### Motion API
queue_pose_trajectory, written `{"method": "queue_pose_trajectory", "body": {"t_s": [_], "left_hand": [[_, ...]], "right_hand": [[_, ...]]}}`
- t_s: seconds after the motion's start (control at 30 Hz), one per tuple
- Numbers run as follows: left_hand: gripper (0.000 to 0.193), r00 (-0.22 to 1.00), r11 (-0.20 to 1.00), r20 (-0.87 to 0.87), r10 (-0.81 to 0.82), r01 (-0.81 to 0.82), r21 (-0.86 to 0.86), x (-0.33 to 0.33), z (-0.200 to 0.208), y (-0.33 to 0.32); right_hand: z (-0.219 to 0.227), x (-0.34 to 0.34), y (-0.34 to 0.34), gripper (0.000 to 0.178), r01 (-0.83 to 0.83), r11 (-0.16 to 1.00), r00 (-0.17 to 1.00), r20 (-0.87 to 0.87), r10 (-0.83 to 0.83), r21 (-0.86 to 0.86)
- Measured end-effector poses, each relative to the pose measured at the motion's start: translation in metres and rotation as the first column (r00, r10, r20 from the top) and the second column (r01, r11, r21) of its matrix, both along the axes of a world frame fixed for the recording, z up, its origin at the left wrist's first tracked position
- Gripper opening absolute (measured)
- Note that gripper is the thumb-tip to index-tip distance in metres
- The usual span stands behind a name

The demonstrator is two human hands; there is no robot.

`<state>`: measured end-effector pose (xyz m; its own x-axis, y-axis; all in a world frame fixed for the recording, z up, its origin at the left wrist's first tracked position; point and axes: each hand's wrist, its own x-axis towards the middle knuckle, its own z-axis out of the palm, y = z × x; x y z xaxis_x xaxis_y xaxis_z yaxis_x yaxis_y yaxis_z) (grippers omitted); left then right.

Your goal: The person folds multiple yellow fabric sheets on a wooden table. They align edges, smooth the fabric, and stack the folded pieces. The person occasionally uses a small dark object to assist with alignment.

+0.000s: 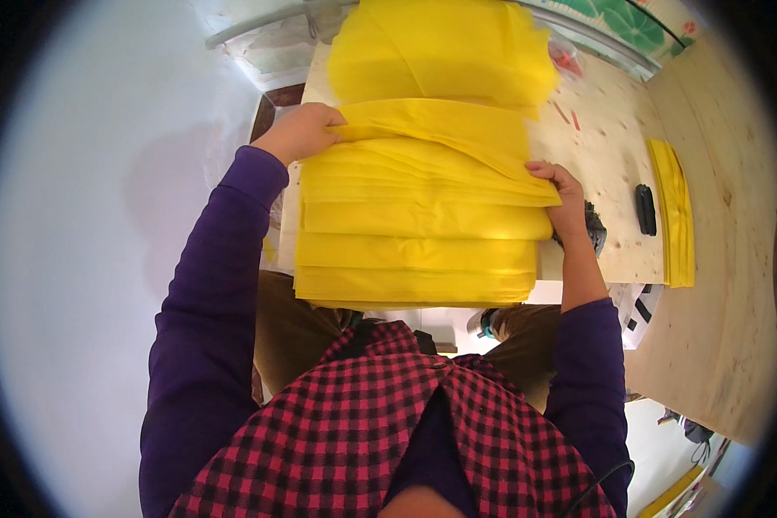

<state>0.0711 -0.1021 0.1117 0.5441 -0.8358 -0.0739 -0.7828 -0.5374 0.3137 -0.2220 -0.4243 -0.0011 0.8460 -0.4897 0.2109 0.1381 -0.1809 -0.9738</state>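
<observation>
Before me lies a stack of yellow fabric sheets (423, 252), layered in overlapping folds and reaching over the near edge of the wooden table. My left hand (302, 131) pinches the upper left corner of a top sheet. At the right side, my right hand (563, 192) grips the edge of the same layers, thumb and fingers closed round it. Between the hands the top sheet is slightly lifted and creased diagonally. Just beyond it, another pile of yellow fabric (440, 56) lies flat on the table.
On the wooden table (609, 121) at right are a black folded bundle (646, 210), a dark crumpled item (595, 226) beside my right wrist, and small red strips (576, 119). A long yellow folded strip (672, 213) lies along the wooden panel (725, 259). A white wall (104, 216) stands close at left.
</observation>
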Motion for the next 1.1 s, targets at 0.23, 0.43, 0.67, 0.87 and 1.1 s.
{"method": "queue_pose_trajectory", "body": {"t_s": [0.23,0.43,0.67,0.87,1.1], "left_hand": [[0.016,0.964,0.99,0.267,0.013,0.024,-0.137,-0.013,-0.024,0.014],[0.013,0.937,0.979,0.347,0.038,0.034,-0.201,-0.019,-0.028,0.024],[0.015,0.917,0.984,0.394,-0.063,0.123,-0.13,-0.021,-0.012,0.024],[0.034,0.981,0.937,0.192,-0.035,0.099,-0.335,-0.021,0.009,-0.017],[0.039,0.984,0.983,0.178,-0.031,0.062,-0.171,-0.066,-0.01,-0.059]], "right_hand": [[0.001,-0.001,0.0,0.017,-0.016,0.999,0.999,0.031,0.017,-0.038],[-0.001,-0.001,0.0,0.018,-0.005,0.996,0.999,0.035,0.008,-0.088],[-0.001,-0.002,0.001,0.017,0.002,0.995,0.999,0.032,0.001,-0.1],[0.0,-0.001,0.001,0.015,0.004,0.998,1.0,0.007,-0.004,-0.059],[0.002,-0.003,0.003,0.015,0.026,1.0,1.0,-0.005,-0.026,-0.01]]}}
